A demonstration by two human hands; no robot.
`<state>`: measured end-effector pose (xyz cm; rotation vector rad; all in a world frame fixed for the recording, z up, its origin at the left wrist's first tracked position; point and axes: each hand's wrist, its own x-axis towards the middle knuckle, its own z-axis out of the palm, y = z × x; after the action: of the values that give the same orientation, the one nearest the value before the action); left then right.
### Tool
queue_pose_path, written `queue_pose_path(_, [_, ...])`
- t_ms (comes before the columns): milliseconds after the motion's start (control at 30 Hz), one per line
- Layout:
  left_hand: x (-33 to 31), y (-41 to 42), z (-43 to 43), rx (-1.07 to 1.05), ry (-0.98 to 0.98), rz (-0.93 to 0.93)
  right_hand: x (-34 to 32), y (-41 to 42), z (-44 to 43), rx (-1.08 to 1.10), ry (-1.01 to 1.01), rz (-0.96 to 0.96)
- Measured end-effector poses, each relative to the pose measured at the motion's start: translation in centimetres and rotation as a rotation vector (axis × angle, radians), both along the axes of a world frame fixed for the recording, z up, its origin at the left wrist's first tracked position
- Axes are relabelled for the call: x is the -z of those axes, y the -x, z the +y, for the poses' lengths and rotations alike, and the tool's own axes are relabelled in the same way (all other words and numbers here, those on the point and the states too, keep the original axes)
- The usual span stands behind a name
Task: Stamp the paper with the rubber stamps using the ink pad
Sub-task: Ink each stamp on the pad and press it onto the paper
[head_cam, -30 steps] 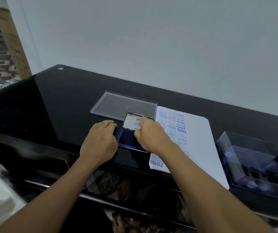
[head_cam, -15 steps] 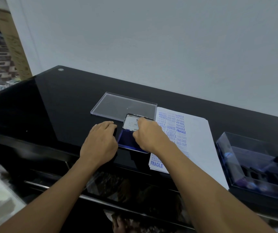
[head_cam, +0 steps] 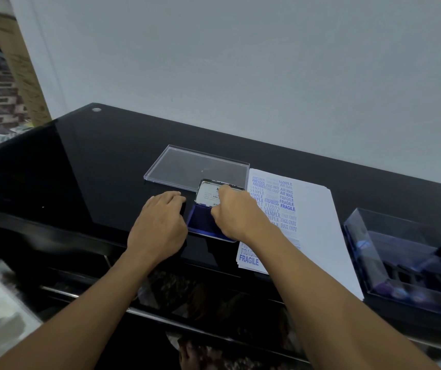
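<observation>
Hands: 2; left hand (head_cam: 160,220) has its fingers relaxed on the black table (head_cam: 94,169), just beside the ink pad (head_cam: 200,225); right hand (head_cam: 238,214) has its fingers curled over the lid (head_cam: 208,194), gripping its top edge.
Ink pad: 1, between the hands; blue base flat, lid tilted up from the far edge, label facing the person.
Paper (head_cam: 315,222): 1 stack just right of the pad, long axis near-to-far, blue stamped words down its left part.
Box (head_cam: 401,263): 1, clear, far right; contents blurred.
Tray (head_cam: 195,166): 1, clear, flat behind the pad.

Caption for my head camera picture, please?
Right hand grips the ink pad's lid; left hand rests beside it, near stamped paper.
</observation>
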<state>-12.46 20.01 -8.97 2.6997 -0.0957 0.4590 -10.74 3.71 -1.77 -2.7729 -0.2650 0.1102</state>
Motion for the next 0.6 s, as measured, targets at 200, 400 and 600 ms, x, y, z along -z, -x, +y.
queue_pose_path(200, [-0.1,0.1,0.0,-0.006,0.016,0.011,0.4,0.4,-0.7,0.026,-0.097,-0.008])
queue_pose_path(400, [0.1,0.0,0.0,0.004,0.003,0.001,0.3,0.2,-0.2,0.012,-0.05,-0.009])
queue_pose_path(600, [0.1,-0.1,-0.1,-0.003,0.001,-0.001,0.6,0.5,-0.8,0.02,-0.103,-0.011])
